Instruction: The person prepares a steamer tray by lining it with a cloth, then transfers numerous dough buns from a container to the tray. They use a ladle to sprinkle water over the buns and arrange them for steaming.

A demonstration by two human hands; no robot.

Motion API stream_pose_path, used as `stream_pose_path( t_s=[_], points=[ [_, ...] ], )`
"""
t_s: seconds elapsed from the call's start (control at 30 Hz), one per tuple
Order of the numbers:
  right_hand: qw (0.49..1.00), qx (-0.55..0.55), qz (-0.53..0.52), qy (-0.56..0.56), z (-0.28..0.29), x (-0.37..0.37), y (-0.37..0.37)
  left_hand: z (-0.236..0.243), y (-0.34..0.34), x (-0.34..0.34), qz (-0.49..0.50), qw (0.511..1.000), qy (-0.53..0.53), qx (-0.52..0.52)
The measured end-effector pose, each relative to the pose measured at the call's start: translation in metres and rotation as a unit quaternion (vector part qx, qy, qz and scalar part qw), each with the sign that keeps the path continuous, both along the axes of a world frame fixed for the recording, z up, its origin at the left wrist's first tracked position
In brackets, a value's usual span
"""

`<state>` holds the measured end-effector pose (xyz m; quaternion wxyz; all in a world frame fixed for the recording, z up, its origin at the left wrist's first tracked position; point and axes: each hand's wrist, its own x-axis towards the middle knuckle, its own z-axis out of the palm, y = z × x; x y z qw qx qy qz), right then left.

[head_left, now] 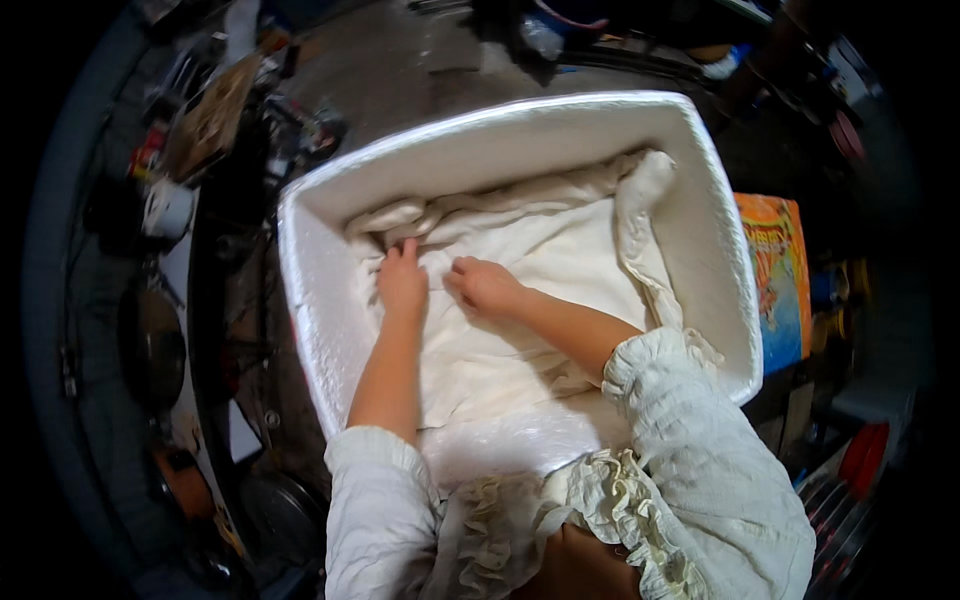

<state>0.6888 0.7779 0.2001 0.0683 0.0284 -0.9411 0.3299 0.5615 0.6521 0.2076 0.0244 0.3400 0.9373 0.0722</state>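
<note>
A cream cloth (pixel 540 250) lines the bottom of a white foam box (pixel 510 118). Its edges are bunched into thick folds along the far wall and the right wall, and the middle lies flatter with wrinkles. My left hand (pixel 403 285) rests on the cloth near the far left corner, fingers stretched out and slightly apart, their tips at a bunched fold. Just to its right, my right hand (pixel 487 288) is closed over the cloth with its fingers curled in. What is between those fingers, if anything, is hidden.
An orange and blue printed box (pixel 775 280) stands against the foam box's right side. Cluttered items lie at left, among them a wooden board (pixel 212 115), a white roll-shaped item (pixel 168 208) and a dark round pan (pixel 283 512). A red object (pixel 862 460) sits at lower right.
</note>
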Motion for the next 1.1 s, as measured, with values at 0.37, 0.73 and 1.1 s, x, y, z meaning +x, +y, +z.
stream_pose_path(
  t_s=[0.37,0.73,1.1],
  points=[
    [0.906,0.126,-0.325,-0.239,-0.009,0.072,0.166,0.006,-0.028,0.029,-0.285,0.859,-0.036,-0.425],
    [0.924,-0.037,-0.227,0.305,0.227,0.288,0.051,0.1,0.02,0.084,-0.409,0.849,-0.239,-0.235],
    [0.746,-0.06,-0.62,0.235,0.138,0.537,-0.11,0.221,0.113,0.32,-0.694,0.673,-0.067,-0.246]
  ],
)
